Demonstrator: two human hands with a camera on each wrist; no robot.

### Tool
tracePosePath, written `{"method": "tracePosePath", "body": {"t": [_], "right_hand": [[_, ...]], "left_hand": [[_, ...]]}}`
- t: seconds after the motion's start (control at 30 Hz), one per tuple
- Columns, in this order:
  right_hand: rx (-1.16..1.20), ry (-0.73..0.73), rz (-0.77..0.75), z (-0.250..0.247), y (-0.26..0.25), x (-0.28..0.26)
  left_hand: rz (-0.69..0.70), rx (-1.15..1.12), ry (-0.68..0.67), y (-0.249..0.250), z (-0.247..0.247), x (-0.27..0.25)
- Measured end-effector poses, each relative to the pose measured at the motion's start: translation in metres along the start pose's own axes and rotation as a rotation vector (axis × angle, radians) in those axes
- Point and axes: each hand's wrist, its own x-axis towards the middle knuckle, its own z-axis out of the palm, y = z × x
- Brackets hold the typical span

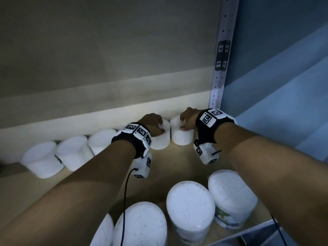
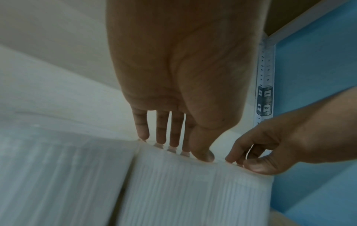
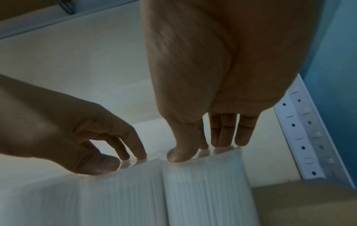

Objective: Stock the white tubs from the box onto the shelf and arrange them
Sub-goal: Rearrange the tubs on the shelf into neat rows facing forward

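Note:
Two white ribbed tubs stand side by side at the back of the shelf (image 1: 177, 162), close to the right post. My left hand (image 1: 159, 126) grips the left tub (image 1: 159, 142) from above, fingers over the far rim and thumb on the near rim. My right hand (image 1: 183, 123) holds the right tub (image 1: 182, 136) the same way. In the left wrist view my left hand (image 2: 183, 150) sits on its tub (image 2: 173, 191). In the right wrist view my right hand (image 3: 201, 150) clasps its tub (image 3: 206, 191). The two tubs touch.
Three more white tubs (image 1: 74, 153) continue the back row to the left. Several larger tubs (image 1: 190, 205) stand at the shelf's front edge under my forearms. A perforated metal post (image 1: 220, 68) and a blue wall (image 1: 284, 68) close the right side.

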Motion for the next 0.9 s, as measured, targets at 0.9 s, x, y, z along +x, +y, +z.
{"method": "tracePosePath", "body": {"t": [0.9], "right_hand": [[0.098,0.031,-0.148,-0.002,0.004,-0.005]], "left_hand": [[0.022,0.031,0.012,-0.001,0.003,0.002]]}}
